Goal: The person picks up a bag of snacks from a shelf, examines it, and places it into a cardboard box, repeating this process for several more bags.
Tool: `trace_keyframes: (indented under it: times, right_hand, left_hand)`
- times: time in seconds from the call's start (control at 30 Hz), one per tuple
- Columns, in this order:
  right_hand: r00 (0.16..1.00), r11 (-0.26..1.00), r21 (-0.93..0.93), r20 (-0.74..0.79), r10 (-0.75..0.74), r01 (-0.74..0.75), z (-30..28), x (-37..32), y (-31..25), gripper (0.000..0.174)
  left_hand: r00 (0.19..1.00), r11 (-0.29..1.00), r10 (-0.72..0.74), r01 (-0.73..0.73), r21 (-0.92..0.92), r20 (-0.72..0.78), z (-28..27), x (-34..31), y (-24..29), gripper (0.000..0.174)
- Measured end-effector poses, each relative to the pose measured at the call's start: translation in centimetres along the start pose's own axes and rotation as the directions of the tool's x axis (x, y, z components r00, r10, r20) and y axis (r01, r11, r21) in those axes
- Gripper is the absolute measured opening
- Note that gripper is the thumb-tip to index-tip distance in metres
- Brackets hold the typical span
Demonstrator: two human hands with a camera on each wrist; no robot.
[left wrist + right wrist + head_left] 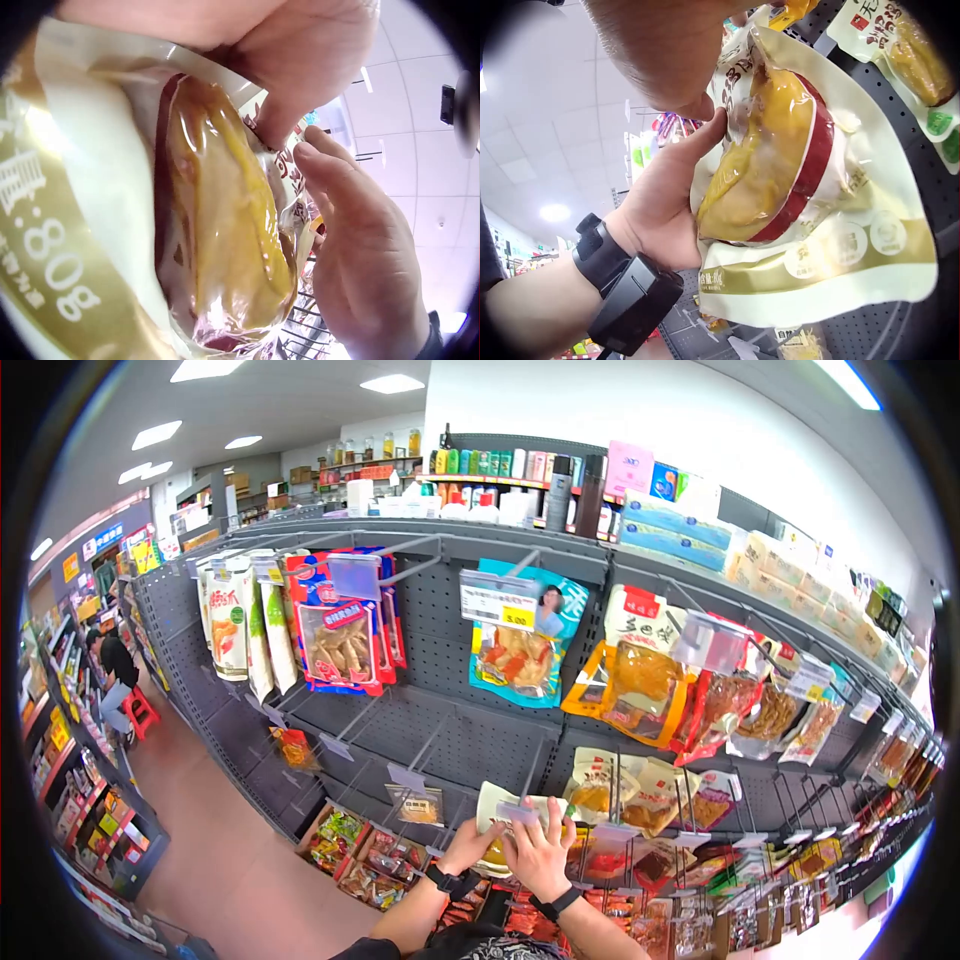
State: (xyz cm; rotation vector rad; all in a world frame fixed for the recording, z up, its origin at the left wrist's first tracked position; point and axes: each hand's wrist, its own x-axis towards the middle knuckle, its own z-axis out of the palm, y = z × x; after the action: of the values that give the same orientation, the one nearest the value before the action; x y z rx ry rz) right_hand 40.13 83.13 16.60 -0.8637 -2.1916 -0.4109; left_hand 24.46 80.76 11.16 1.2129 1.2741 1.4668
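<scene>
A cream-and-gold pouch of chicken leg (772, 165) has a clear window showing the yellow meat, with "80g" printed low on its front. My left hand (468, 847) grips one side edge; its thumb lies on the printed front in the right wrist view. Over the upper part lies my right hand (540, 850), fingers spread across the back and thumb on the front side, pinching the pouch near its top. A clear price-tag holder (516, 813) overlaps the pouch by the right fingers. Both wrists wear black bands.
Similar cream pouches (603, 785) hang just right of my hands. A small clear packet (415, 805) hangs to the left. Metal hooks stick out from the grey pegboard (430, 610). Boxes of packaged snacks (385, 860) stand below. Farther left a person (115, 670) sits on a red stool.
</scene>
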Motion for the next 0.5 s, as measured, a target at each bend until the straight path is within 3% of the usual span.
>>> trace_keyframes:
  times: [0.17, 0.27, 0.4, 0.43, 0.47, 0.5]
  right_hand:
    - [0.999, 0.999, 0.046, -0.033, -0.017, 0.018, 0.5, 0.7, 0.3, 0.036]
    - [0.999, 0.994, 0.095, -0.014, 0.046, -0.044, 0.7, 1.4, 0.8, 0.037]
    - [0.996, 0.997, -0.076, 0.089, 0.03, -0.023, 3.4, 3.3, 3.7, 0.042]
    - [0.994, 0.998, -0.059, 0.1, 0.042, -0.036, 3.4, 3.8, 4.1, 0.04]
    - [0.994, 0.997, -0.061, 0.1, 0.045, -0.039, 3.0, 3.3, 3.9, 0.04]
    - [0.972, 0.995, 0.066, 0.225, 0.061, -0.077, 2.3, 2.5, 3.5, 0.04]
  left_hand:
    - [0.999, 1.0, -0.005, 0.005, -0.002, -0.035, 0.3, -0.4, -0.5, 0.032]
    - [0.996, 1.0, 0.017, -0.018, -0.02, -0.082, 0.5, 1.6, -2.5, 0.032]
    - [0.992, 0.997, 0.018, -0.008, 0.077, -0.126, 1.4, 6.3, -0.7, 0.033]
    - [0.992, 0.995, 0.08, -0.074, 0.066, -0.1, 1.2, 7.9, -1.5, 0.033]
    - [0.989, 0.994, 0.082, -0.089, -0.058, -0.127, 1.3, 9.6, -3.1, 0.035]
    - [0.98, 0.995, 0.095, -0.098, -0.006, -0.172, 1.0, 10.9, -4.0, 0.036]
